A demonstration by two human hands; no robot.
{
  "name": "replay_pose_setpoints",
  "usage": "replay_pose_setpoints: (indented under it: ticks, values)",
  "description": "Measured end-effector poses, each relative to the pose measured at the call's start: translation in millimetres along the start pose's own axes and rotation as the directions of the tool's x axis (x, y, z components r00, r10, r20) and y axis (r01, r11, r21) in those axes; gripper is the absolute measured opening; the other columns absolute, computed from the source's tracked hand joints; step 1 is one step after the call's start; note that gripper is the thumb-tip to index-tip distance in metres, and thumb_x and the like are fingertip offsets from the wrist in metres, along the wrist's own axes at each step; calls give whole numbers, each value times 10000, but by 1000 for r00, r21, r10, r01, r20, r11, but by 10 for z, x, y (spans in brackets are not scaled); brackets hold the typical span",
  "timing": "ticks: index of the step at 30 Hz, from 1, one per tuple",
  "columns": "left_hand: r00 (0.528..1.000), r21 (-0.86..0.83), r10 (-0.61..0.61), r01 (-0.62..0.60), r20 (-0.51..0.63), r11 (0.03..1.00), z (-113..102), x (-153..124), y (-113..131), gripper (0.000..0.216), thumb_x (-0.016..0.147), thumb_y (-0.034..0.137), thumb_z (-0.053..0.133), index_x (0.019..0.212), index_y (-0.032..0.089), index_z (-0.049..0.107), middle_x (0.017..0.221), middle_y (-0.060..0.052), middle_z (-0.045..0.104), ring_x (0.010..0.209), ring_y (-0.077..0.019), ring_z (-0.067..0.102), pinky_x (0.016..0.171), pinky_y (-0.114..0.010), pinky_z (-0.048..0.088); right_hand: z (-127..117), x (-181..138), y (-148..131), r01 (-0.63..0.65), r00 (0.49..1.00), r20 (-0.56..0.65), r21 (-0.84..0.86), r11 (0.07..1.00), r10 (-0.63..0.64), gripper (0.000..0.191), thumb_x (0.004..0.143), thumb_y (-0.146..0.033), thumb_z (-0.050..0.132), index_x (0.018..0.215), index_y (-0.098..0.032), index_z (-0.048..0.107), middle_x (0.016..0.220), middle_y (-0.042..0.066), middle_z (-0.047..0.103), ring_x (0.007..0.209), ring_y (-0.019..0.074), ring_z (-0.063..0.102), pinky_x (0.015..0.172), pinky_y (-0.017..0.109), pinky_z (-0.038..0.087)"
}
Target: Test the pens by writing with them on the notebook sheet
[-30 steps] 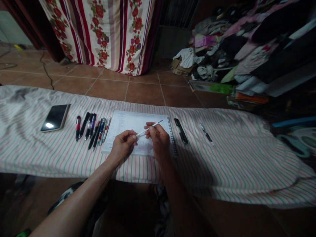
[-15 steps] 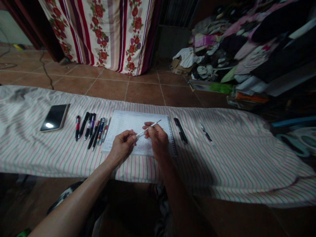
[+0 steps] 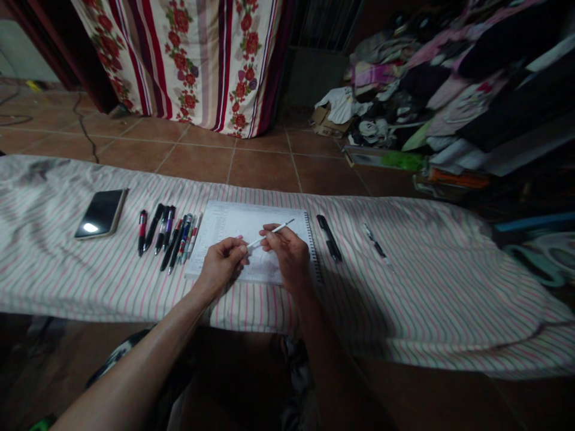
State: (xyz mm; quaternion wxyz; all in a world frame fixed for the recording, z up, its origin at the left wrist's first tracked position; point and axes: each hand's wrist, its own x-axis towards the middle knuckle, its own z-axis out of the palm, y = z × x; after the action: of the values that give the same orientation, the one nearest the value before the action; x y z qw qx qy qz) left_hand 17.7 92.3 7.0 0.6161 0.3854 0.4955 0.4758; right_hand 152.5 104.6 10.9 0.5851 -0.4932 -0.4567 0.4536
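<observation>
A thin white pen refill with a dark narrow tip slants up to the right over an open spiral notebook. My left hand pinches its lower end between thumb and fingers. Farther up the shaft, my right hand grips it with thumb and fingertips, and the tip sticks out beyond them. Both hands are above the notebook's page, which bears faint writing and printed lines. To the right of the notebook's coil lie a black pen and a slimmer black and white pen.
Several pens lie side by side left of the notebook, with a smartphone beyond them. A striped cloth covers the low surface. Behind are a floral curtain, a tiled floor and a heap of clothes.
Almost nothing differs. My right hand and the refill have shifted very slightly to the right, and both hands keep their hold.
</observation>
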Motion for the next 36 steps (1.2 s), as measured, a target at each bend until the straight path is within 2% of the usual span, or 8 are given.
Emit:
replay_pose_setpoints:
  ticks: [8, 13, 17, 26, 36]
  values:
    - [999, 6, 34, -34, 14, 999, 10, -51, 21, 180, 661, 286, 661, 655, 135, 563, 479, 29, 520, 407, -48, 414, 429, -176, 295, 29, -70, -79, 13, 1000, -11, 5, 1000, -13, 171, 746, -313, 579, 842, -183, 631, 767, 22, 690, 580, 105, 600, 580, 252, 499]
    - [998, 14, 56, -56, -22, 998, 12, -33, 23, 190, 657, 300, 664, 684, 135, 574, 488, 32, 516, 420, -53, 418, 436, -180, 307, 38, -60, -42, -2, 1000, 15, 63, 998, 1, 187, 743, -322, 589, 868, -188, 630, 805, 22, 687, 615, 107, 612, 579, 247, 497]
    - [1000, -11, 21, -21, -16, 1000, 32, -10, 14, 194, 656, 302, 660, 690, 144, 552, 486, 44, 505, 395, -43, 393, 411, -173, 271, 29, -34, 14, -33, 999, 38, 90, 995, 30, 219, 726, -331, 606, 893, -193, 643, 828, 28, 689, 641, 118, 621, 562, 248, 491]
    - [1000, -23, 17, -16, 20, 1000, 25, 18, 8, 226, 646, 324, 664, 706, 139, 548, 488, 42, 522, 382, -36, 377, 398, -169, 248, 37, -20, 118, -52, 996, 73, -12, 999, 53, 234, 672, -350, 647, 815, -166, 672, 626, 1, 670, 565, 122, 620, 540, 226, 500]
    - [999, -152, -3, -3, -34, 988, 54, -57, 26, 260, 577, 303, 734, 658, 118, 570, 536, 27, 535, 438, -36, 426, 433, -171, 301, 55, -91, 43, -8, 999, 48, -145, 989, 15, 179, 734, -343, 590, 736, -178, 659, 624, 3, 693, 587, 150, 663, 586, 238, 521]
